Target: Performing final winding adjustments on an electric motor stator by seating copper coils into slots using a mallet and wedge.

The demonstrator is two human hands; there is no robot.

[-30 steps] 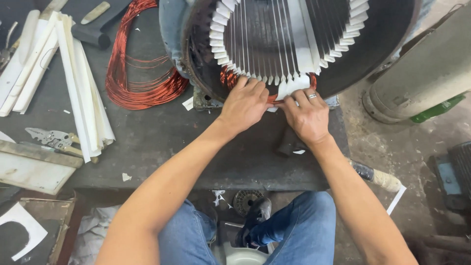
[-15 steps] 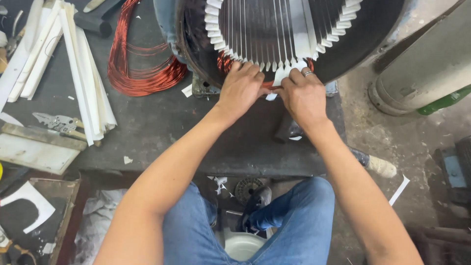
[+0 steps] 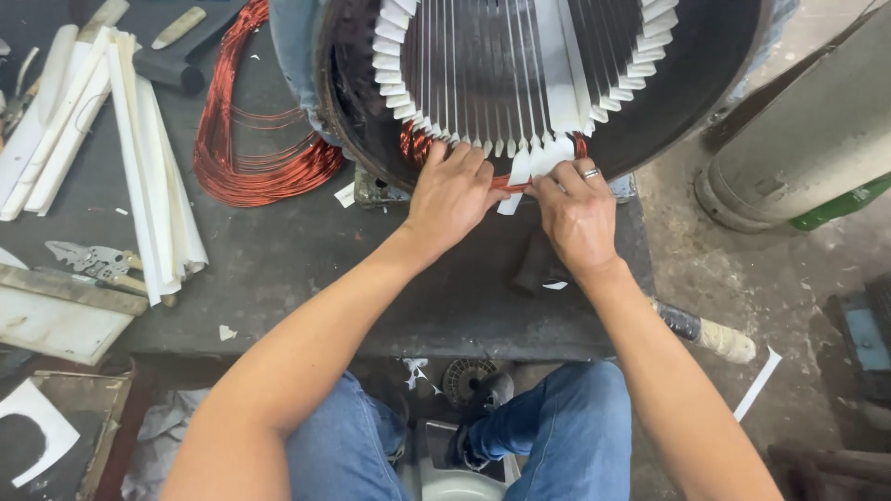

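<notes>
Two hands at the lower rim of a large motor stator point(image 3: 520, 83) lying on its side on a dark workbench point(image 3: 306, 269). Left hand point(image 3: 452, 193) and right hand point(image 3: 575, 215), ring on one finger, pinched shut from either side on a bundle of copper wire point(image 3: 512, 184) where it leaves a bottom slot, just beside a white paper slot liner point(image 3: 513, 176); close placement judged to keep the strands together and guide them into the narrow slot opening. Stator tilted open toward the worker, probably for reach into the bore.

Copper wire: thin, reddish, glossy strands, showing only as a short stretch between the fingertips and as loops point(image 3: 413, 144) at the rim to the left. White liners projecting from every slot like a ring of teeth.

Spare copper coil point(image 3: 251, 153) well apart on the bench, left; white paper strips point(image 3: 153, 176) and a mallet point(image 3: 167, 70) farther left; grey cylinder point(image 3: 798, 158) on the floor, right.
</notes>
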